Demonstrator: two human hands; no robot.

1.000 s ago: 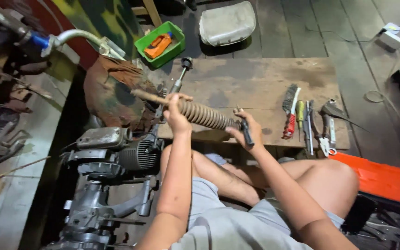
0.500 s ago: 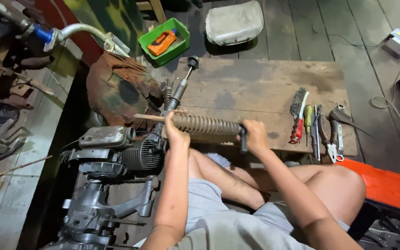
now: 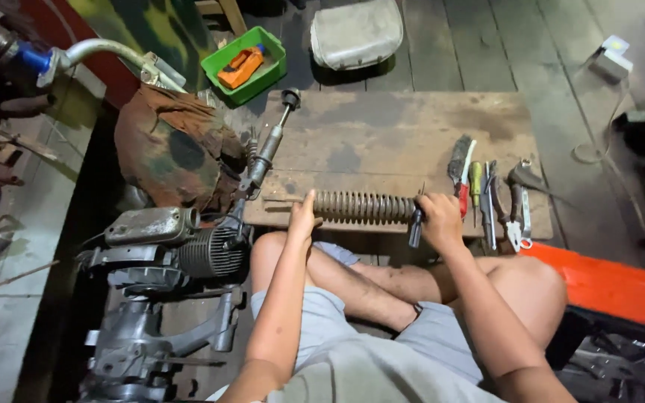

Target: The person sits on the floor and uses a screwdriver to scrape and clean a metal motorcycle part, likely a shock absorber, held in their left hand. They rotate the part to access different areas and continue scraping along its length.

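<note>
A long coil spring [image 3: 363, 207] on a rod lies level across the near edge of a wooden board [image 3: 397, 134]. My left hand [image 3: 302, 219] grips the spring's left end, where a thin rod sticks out to the left. My right hand [image 3: 440, 219] is closed around the right end, with a short dark handle [image 3: 415, 227] hanging below the fist. A shock absorber rod [image 3: 269, 145] lies slanted on the board's left side, just beyond my left hand.
Hand tools [image 3: 490, 195] lie in a row on the board's right. A small engine [image 3: 188, 250] sits at my left knee, a rusty round cover [image 3: 169, 153] behind it. A green tray [image 3: 244, 63], a grey seat [image 3: 356, 31] and an orange box [image 3: 606, 287] surround me.
The spring has swung from a slant to level and come down toward the board's near edge. Both hands kept their hold.
</note>
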